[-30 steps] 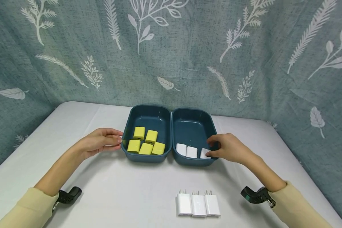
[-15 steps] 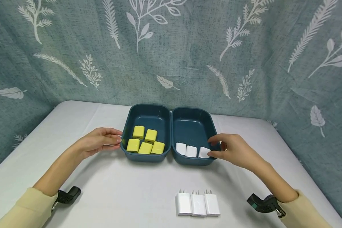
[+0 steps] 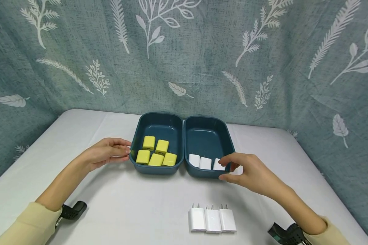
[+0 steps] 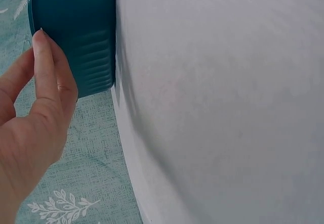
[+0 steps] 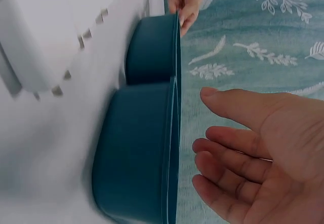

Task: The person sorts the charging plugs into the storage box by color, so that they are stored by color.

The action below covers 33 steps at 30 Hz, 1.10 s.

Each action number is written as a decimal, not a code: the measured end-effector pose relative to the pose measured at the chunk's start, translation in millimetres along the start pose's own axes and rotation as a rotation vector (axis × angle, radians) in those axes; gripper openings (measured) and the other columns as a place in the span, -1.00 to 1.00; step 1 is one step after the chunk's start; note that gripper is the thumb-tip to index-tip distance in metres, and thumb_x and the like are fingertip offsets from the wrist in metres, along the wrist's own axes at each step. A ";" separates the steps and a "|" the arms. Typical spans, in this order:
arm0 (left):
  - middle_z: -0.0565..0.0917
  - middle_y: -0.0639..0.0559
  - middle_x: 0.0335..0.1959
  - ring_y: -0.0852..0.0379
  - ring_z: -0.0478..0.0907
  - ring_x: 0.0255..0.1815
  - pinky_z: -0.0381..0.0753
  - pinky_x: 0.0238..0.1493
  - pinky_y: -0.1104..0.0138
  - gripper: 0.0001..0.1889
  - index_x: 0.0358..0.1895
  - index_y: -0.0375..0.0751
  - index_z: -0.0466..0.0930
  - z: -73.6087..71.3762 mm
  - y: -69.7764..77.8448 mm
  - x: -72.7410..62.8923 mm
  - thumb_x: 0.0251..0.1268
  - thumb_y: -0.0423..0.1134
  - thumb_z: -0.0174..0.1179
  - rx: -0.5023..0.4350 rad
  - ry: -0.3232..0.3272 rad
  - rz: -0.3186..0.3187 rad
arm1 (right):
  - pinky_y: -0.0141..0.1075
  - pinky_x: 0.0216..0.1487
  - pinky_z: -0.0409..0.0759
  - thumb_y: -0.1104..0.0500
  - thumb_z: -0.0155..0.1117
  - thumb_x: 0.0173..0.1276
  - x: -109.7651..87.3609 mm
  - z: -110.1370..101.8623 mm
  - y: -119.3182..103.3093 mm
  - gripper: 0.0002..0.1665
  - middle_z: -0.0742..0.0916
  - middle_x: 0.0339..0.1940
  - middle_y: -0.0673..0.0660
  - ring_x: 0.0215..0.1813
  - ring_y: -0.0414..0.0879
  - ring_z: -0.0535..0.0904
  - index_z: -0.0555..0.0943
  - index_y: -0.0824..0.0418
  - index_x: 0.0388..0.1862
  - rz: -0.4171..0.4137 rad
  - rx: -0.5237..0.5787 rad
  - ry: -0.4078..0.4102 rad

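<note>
My left hand (image 3: 107, 152) touches the left side of the left dark blue bin (image 3: 157, 170) with nearly straight fingers. In the left wrist view, the thumb (image 4: 44, 67) reaches the bin's rim. Several yellow charger plugs (image 3: 155, 160) lie inside that bin. My right hand (image 3: 248, 170), its thumb and fingers apart, hovers at the front right corner of the right dark blue bin (image 3: 207, 173) and holds nothing. Three white charger plugs (image 3: 205, 163) stand along that bin's front wall; my fingers partly cover the rightmost. In the right wrist view, the right hand (image 5: 253, 153) is relaxed, its palm showing.
Three more white charger plugs (image 3: 213, 220) lie side by side on the white tablecloth (image 3: 135, 211), prongs pointing away from me. The two bins stand against each other near the table's back edge. A leaf-patterned green curtain (image 3: 202, 85) hangs behind and at both sides.
My right hand has let go of the rightmost white charger plug in the right bin, opened, and drawn back toward me. That plug now sits slightly further left. The left hand has stayed put.
</note>
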State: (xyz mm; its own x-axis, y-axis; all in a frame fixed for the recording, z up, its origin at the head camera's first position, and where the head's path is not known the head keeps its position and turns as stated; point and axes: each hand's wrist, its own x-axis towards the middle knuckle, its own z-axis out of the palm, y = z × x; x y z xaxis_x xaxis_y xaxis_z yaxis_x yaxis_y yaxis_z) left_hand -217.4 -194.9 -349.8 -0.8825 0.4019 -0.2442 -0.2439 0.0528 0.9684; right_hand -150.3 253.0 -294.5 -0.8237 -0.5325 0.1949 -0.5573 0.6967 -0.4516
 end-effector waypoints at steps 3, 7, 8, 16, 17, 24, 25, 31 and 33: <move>0.62 -0.08 -0.16 0.12 0.66 -0.13 0.64 0.13 0.19 -0.50 0.35 -0.61 0.18 0.0 -0.4 0.0 0.45 -0.49 0.08 0.001 -0.001 0.000 | -0.36 -0.33 0.60 0.09 0.57 0.15 -3.3 3.4 -4.4 -0.61 0.73 -0.14 -0.13 -0.19 -0.22 0.58 0.70 0.05 -0.02 -0.025 0.017 -0.014; 0.62 -0.08 -0.15 0.12 0.66 -0.13 0.65 0.12 0.21 -0.50 0.35 -0.61 0.17 0.4 -0.5 -0.3 0.45 -0.49 0.08 0.003 -0.003 0.002 | -0.40 -0.37 0.58 0.07 0.54 0.18 -8.2 7.6 -10.2 -0.60 0.74 -0.11 -0.10 -0.16 -0.20 0.58 0.69 0.07 0.00 -0.062 0.040 -0.041; 0.62 -0.08 -0.15 0.12 0.66 -0.13 0.65 0.11 0.21 -0.50 0.35 -0.61 0.17 0.4 -0.3 -0.3 0.45 -0.49 0.08 0.003 -0.002 0.001 | -0.40 -0.38 0.58 0.05 0.54 0.19 -9.5 8.7 -11.5 -0.61 0.74 -0.11 -0.11 -0.16 -0.20 0.58 0.68 0.06 0.00 -0.070 0.044 -0.046; 0.61 -0.07 -0.15 0.12 0.66 -0.13 0.66 0.10 0.23 -0.50 0.35 -0.61 0.17 0.2 0.2 0.3 0.45 -0.49 0.07 -0.006 -0.002 0.003 | -0.34 -0.25 0.62 -0.04 0.49 0.24 -18.1 20.5 -19.4 -0.67 0.69 -0.16 -0.22 -0.17 -0.22 0.54 0.68 -0.04 -0.04 -0.090 0.056 -0.093; 0.61 -0.07 -0.15 0.12 0.66 -0.13 0.66 0.10 0.24 -0.50 0.34 -0.61 0.17 0.2 0.3 0.5 0.45 -0.49 0.07 -0.009 -0.002 0.004 | -0.33 -0.23 0.62 -0.04 0.49 0.24 -19.4 22.2 -20.1 -0.67 0.70 -0.15 -0.21 -0.17 -0.22 0.54 0.68 -0.04 -0.04 -0.094 0.058 -0.097; 0.62 -0.07 -0.16 0.12 0.66 -0.12 0.65 0.12 0.21 -0.50 0.35 -0.61 0.17 0.4 0.6 0.8 0.45 -0.49 0.08 -0.009 0.002 -0.003 | -0.35 -0.32 0.66 0.02 0.51 0.23 -27.7 37.1 -23.7 -0.63 0.70 -0.12 -0.14 -0.17 -0.16 0.56 0.67 0.02 -0.01 -0.117 0.107 -0.131; 0.62 -0.07 -0.16 0.12 0.66 -0.12 0.64 0.12 0.21 -0.51 0.34 -0.61 0.17 0.4 0.4 1.0 0.45 -0.49 0.08 -0.008 0.001 -0.003 | -0.36 -0.33 0.66 0.03 0.51 0.23 -29.4 39.6 -24.7 -0.62 0.70 -0.11 -0.13 -0.17 -0.17 0.56 0.66 0.04 0.01 -0.124 0.109 -0.134; 0.62 -0.07 -0.15 0.12 0.66 -0.13 0.65 0.12 0.20 -0.50 0.34 -0.61 0.17 0.3 -0.7 1.0 0.45 -0.48 0.09 -0.004 -0.003 -0.002 | -0.40 -0.22 0.64 0.03 0.55 0.18 -39.4 53.7 -30.7 -0.49 0.67 -0.05 -0.12 -0.20 -0.25 0.52 0.63 0.10 0.09 -0.143 0.066 -0.145; 0.62 -0.07 -0.16 0.12 0.66 -0.13 0.64 0.12 0.20 -0.50 0.34 -0.61 0.17 0.2 -0.6 0.9 0.45 -0.49 0.08 -0.002 -0.002 -0.002 | -0.43 -0.20 0.63 -0.02 0.56 0.16 -41.3 57.5 -32.7 -0.45 0.65 -0.03 -0.14 -0.20 -0.28 0.51 0.62 0.07 0.11 -0.130 0.045 -0.153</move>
State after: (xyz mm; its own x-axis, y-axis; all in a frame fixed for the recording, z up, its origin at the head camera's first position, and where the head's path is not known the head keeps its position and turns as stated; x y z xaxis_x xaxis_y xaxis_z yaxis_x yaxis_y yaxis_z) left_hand -217.9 -194.4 -350.6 -0.8811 0.4039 -0.2460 -0.2466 0.0515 0.9677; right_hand -92.0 224.6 -337.8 -0.7177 -0.6858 0.1206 -0.6497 0.5971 -0.4705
